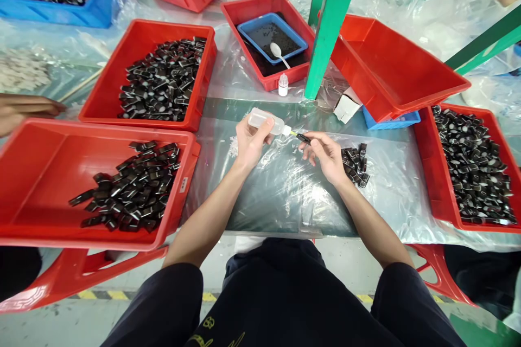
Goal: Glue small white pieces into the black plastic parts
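Note:
My left hand [253, 141] is wrapped round a translucent white squeeze bottle [266, 121], tilted so its nozzle points right. The yellow-green tip meets or nearly meets a small black glossy part [303, 138]. My right hand [325, 154] pinches that part between thumb and fingers. Just right of this hand, a small pile of similar black parts [356, 165] lies on the plastic-covered table [280, 200]. Small clear bits [233, 146] are scattered beside my left hand.
Red bins of black parts stand left [191, 173] and right [433, 184]. A tilted red bin [407, 76] rests at the back right near a green post [331, 27]. A small dropper bottle [283, 85] stands behind my hands. Another person's hand [26, 111] is far left.

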`<act>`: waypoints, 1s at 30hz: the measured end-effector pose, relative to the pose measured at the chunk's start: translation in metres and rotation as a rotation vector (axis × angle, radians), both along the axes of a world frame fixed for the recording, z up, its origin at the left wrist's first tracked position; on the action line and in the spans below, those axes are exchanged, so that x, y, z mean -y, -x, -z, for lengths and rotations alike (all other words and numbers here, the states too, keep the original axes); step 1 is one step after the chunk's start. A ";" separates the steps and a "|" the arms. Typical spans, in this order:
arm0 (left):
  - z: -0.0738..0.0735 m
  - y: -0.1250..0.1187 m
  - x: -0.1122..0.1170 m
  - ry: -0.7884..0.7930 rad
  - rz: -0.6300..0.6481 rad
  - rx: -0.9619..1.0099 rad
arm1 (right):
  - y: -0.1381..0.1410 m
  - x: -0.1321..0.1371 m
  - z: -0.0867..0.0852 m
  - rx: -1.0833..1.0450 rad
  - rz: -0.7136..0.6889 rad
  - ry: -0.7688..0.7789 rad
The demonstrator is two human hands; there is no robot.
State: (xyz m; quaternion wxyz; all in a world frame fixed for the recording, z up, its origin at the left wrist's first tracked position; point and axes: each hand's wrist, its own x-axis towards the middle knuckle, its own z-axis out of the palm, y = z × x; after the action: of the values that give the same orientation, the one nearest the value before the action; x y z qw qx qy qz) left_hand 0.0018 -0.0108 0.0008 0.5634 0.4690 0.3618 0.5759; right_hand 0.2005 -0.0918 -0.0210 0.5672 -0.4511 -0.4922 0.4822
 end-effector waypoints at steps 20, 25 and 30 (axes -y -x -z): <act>0.005 0.001 -0.002 0.032 0.031 -0.001 | -0.005 0.000 0.009 0.136 0.100 -0.122; 0.005 0.000 -0.001 0.035 0.027 0.011 | -0.004 0.000 0.009 0.148 0.118 -0.106; 0.007 -0.002 0.001 0.044 0.006 0.033 | -0.002 0.000 0.008 0.132 0.139 -0.097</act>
State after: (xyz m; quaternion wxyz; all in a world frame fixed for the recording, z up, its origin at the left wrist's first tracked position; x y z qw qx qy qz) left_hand 0.0035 -0.0118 -0.0062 0.5813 0.4478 0.3637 0.5739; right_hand 0.2029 -0.0917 -0.0290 0.5868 -0.4872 -0.5187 0.3864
